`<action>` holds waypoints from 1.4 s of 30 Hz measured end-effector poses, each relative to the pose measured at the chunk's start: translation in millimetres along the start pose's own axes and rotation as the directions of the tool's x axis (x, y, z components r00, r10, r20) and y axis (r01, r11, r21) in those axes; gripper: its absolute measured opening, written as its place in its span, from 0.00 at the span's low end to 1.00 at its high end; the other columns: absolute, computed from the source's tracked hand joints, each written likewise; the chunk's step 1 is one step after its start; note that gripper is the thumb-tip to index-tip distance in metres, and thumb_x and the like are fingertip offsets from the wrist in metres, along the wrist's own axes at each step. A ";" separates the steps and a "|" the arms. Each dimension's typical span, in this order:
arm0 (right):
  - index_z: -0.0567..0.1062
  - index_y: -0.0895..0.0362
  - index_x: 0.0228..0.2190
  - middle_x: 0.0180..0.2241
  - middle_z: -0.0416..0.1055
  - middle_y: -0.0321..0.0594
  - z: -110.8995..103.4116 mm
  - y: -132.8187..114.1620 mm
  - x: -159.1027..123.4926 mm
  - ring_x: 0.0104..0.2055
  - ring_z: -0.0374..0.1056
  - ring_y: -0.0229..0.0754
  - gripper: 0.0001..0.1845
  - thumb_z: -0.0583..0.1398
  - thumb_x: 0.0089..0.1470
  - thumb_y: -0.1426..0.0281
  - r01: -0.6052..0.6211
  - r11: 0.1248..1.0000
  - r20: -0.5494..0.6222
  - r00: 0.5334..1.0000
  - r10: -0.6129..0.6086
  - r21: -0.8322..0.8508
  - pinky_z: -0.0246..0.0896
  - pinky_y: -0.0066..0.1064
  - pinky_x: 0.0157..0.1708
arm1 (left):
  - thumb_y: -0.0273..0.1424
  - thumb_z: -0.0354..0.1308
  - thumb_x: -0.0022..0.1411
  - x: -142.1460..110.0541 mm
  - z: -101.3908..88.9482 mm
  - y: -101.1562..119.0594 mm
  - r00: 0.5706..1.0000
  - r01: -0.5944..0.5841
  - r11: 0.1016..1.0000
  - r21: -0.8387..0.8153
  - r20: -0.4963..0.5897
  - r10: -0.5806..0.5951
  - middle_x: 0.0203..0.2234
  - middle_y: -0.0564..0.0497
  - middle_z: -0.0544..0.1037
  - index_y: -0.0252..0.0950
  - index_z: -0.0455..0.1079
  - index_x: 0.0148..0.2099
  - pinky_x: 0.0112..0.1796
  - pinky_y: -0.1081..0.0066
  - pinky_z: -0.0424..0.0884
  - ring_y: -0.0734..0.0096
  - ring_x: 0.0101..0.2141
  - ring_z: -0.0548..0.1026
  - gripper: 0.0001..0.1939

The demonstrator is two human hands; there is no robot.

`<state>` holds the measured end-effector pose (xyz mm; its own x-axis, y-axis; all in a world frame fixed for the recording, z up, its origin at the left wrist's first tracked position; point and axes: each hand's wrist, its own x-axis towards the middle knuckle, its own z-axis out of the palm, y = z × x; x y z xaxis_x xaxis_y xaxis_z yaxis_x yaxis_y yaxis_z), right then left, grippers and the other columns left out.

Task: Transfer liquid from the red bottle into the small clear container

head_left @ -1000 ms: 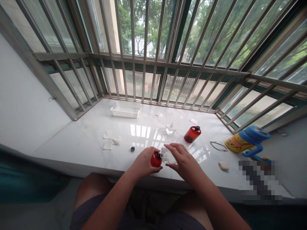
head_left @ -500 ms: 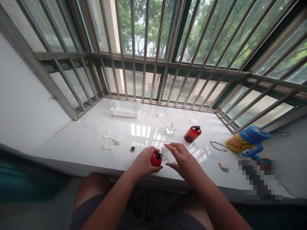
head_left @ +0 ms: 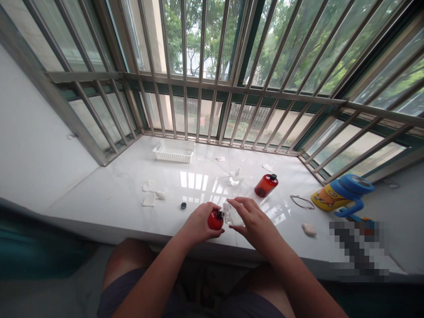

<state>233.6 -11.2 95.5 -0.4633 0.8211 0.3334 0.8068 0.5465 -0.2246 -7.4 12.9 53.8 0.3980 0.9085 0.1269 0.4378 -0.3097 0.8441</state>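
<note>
My left hand is wrapped round a small red bottle at the near edge of the white windowsill. The bottle's dark neck points right, towards a clear plastic container that my right hand grips with curled fingers. The two containers meet mouth to mouth between my hands. A small black cap lies loose on the sill just left of my left hand.
A second red bottle with a black cap lies further back on the right. A white basket stands by the window bars. White wads, a wire loop and a yellow-and-blue cup are spread around.
</note>
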 end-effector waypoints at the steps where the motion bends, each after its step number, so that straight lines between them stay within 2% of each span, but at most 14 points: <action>1: 0.63 0.47 0.67 0.58 0.70 0.49 -0.2 -0.2 0.2 0.60 0.71 0.58 0.46 0.73 0.53 0.76 0.002 1.000 -0.002 1.000 -0.002 -0.001 0.75 0.51 0.57 | 0.33 0.78 0.49 -0.1 -0.2 0.4 1.000 0.000 1.000 -0.001 0.000 0.000 0.48 0.49 0.79 0.43 0.71 0.54 0.50 0.57 0.74 0.54 0.49 0.77 0.32; 24: 0.64 0.45 0.67 0.59 0.71 0.48 -3.5 -1.3 2.6 0.59 0.70 0.58 0.45 0.71 0.54 0.77 0.011 1.000 -0.027 1.000 -0.012 -0.026 0.73 0.52 0.58 | 0.34 0.78 0.49 -1.0 0.8 -4.5 1.000 -0.012 0.999 -0.032 -0.007 0.012 0.48 0.50 0.78 0.45 0.71 0.55 0.50 0.59 0.74 0.56 0.47 0.77 0.32; 42: 0.64 0.49 0.67 0.59 0.71 0.50 -5.8 -0.9 4.3 0.60 0.69 0.58 0.45 0.72 0.52 0.80 0.035 0.994 -0.015 0.999 -0.037 -0.099 0.71 0.52 0.58 | 0.34 0.78 0.50 -0.4 1.1 -6.5 1.000 -0.025 0.999 -0.043 -0.006 0.025 0.49 0.52 0.78 0.45 0.71 0.55 0.49 0.60 0.74 0.57 0.48 0.77 0.32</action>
<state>233.0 -9.1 102.4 -0.4874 0.7977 0.3553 0.8221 0.5563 -0.1212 -9.5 14.2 47.7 0.4043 0.9020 0.1512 0.3924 -0.3204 0.8622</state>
